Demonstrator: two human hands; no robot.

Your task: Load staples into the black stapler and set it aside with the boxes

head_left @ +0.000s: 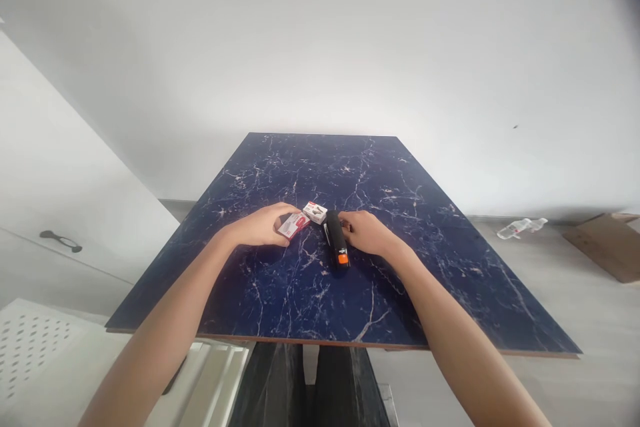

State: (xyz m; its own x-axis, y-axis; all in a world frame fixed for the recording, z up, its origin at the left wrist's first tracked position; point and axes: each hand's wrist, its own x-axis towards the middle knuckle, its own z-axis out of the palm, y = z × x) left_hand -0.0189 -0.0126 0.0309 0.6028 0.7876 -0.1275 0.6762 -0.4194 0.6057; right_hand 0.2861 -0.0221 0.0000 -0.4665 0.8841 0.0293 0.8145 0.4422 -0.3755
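Note:
My left hand (263, 225) is closed around a small red-and-white box (294, 225), with the fingers at its far side and the thumb at its near side. Touching or almost touching that box is a small white box (315, 212) with a dark picture printed on top. A black stapler (336, 240) with an orange patch at its near end lies lengthwise just right of the boxes. My right hand (367, 232) is at the stapler's right side, its fingers curled against it; the fingertips are partly hidden.
All of this is on a dark blue marble-patterned table (310, 300), its far edge near a pale wall. On the floor to the right are clear plastic bottles (521, 228) and a cardboard box (607, 247). A white cabinet with a dark handle (61, 240) stands left.

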